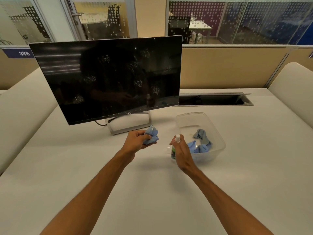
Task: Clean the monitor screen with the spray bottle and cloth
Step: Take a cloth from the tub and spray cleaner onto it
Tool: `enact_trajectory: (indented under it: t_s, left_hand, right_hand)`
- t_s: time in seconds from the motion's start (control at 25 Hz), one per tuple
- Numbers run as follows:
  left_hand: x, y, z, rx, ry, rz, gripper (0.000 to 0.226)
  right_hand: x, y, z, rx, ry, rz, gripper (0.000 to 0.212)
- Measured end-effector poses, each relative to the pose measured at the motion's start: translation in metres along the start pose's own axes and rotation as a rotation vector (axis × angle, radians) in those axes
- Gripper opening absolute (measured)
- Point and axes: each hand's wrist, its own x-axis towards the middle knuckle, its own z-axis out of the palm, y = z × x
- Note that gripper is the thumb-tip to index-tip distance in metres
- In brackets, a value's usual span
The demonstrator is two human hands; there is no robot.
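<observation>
A black monitor (108, 77) stands on the white desk, its dark screen dotted with several patches of spray droplets. In front of its stand, my left hand (138, 139) is closed around a crumpled blue cloth (152, 135). To the right, my right hand (182, 152) grips a small white spray bottle (175, 146) with a green label, held upright just above the desk, nozzle on top.
A clear plastic tub (211, 119) sits right of my right hand, with blue and grey cloths (201, 141) inside. Behind it an open cable tray (213, 99) is sunk into the desk. Beige partitions border the desk at the back.
</observation>
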Motion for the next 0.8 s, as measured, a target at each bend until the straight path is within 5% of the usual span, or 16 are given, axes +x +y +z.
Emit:
enact_trajectory:
  t_s: [0.16, 0.36, 0.8]
  left_hand:
    - [-0.002, 0.001, -0.001, 0.015, -0.009, 0.018, 0.02]
    - [-0.006, 0.003, -0.002, 0.02, -0.001, 0.03, 0.018]
    - [-0.009, 0.01, -0.013, 0.053, 0.043, 0.062, 0.026]
  right_hand:
    - [0.009, 0.022, 0.004, -0.04, 0.018, -0.016, 0.036]
    - [0.011, 0.024, 0.003, -0.132, -0.005, -0.031, 0.043]
    - [0.02, -0.016, 0.011, -0.463, 0.182, -0.64, 0.041]
